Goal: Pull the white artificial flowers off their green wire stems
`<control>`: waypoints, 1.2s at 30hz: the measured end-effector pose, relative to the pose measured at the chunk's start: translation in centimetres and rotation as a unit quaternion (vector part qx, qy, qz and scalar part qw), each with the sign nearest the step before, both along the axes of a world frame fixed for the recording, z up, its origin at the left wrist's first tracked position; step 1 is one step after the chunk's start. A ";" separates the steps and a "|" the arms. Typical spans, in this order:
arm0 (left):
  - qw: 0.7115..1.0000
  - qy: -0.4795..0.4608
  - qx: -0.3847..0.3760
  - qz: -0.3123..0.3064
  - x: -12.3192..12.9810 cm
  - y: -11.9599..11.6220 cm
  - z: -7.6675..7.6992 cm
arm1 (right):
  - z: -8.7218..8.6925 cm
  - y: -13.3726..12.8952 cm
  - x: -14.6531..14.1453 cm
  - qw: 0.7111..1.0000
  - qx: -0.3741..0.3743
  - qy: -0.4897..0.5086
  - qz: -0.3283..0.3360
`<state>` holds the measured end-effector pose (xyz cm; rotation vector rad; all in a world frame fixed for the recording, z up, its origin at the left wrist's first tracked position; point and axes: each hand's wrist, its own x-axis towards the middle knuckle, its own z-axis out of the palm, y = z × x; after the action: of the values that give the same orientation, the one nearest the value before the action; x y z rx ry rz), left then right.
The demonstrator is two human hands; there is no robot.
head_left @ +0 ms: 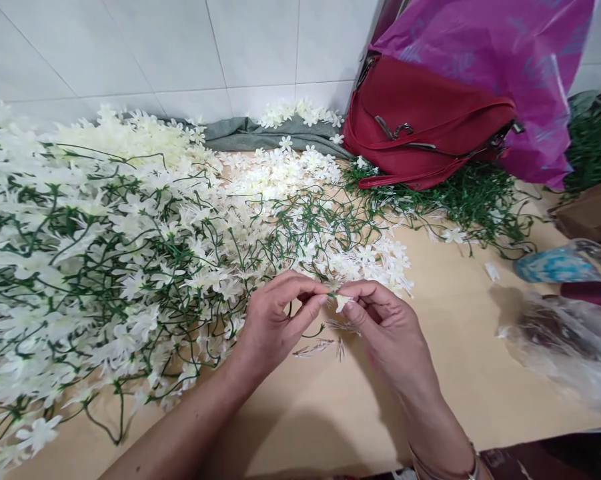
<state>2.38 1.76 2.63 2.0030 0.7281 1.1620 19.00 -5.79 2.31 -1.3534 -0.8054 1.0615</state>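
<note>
My left hand [280, 320] pinches a thin green stem [332, 295] between thumb and forefinger. Close beside it, my right hand [387, 323] holds a small white artificial flower [343, 303] at its fingertips. Stem and flower meet between the two hands, above the tan tabletop [300, 427]. Thin pale stamens [340, 348] lie on the table just below the fingers. White blossoms on green stems [130, 253] form a large heap to the left, and loose white petals [285, 175] are spread behind the hands.
A red handbag [420, 127] sits at the back right on green stems [470, 200], with a purple plastic bag [520, 60] behind it. Along the right edge are a blue-and-clear package [560, 263] and a clear plastic bag [570, 347]. A tiled wall [180, 47] stands behind.
</note>
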 end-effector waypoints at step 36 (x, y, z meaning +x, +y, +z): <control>0.976 0.027 -0.214 -0.010 -0.1 -0.2 -1.7 | -1.3 1.0 -1.5 1.000 0.029 0.010 0.003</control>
<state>2.30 1.51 0.98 1.6784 0.8989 0.8545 17.46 -4.79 0.99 -1.2915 -0.8191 1.0469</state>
